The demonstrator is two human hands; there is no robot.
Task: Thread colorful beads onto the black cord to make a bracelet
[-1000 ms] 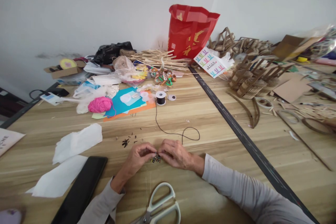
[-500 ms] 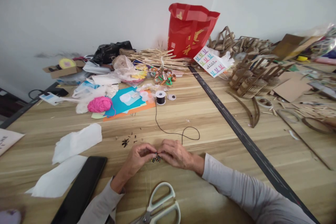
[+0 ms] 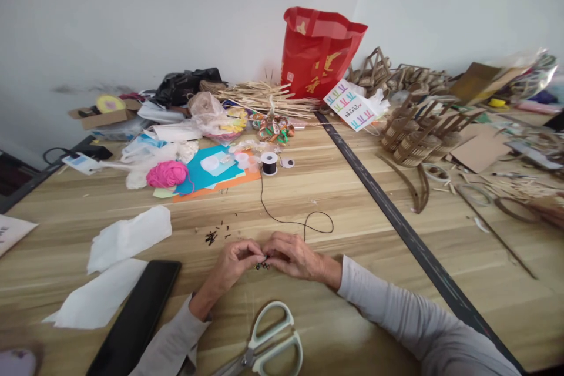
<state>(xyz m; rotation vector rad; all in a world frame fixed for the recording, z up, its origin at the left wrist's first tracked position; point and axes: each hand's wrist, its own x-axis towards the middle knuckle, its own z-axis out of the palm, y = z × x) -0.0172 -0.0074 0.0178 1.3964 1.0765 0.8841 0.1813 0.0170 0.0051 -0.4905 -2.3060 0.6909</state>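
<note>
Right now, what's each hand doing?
Left hand: fingers pinched shut on the small beaded piece.
Right hand: pinched shut on the same beaded piece.

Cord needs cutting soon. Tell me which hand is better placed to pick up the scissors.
Probably the right hand. The scissors lie just below both hands, handles pointing up toward the right wrist. The left hand is about as near but pinches the small beaded piece too.

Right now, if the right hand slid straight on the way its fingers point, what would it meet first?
The right hand points left, so it would meet the small beaded piece and then the left hand, whose fingertips already pinch it.
</note>
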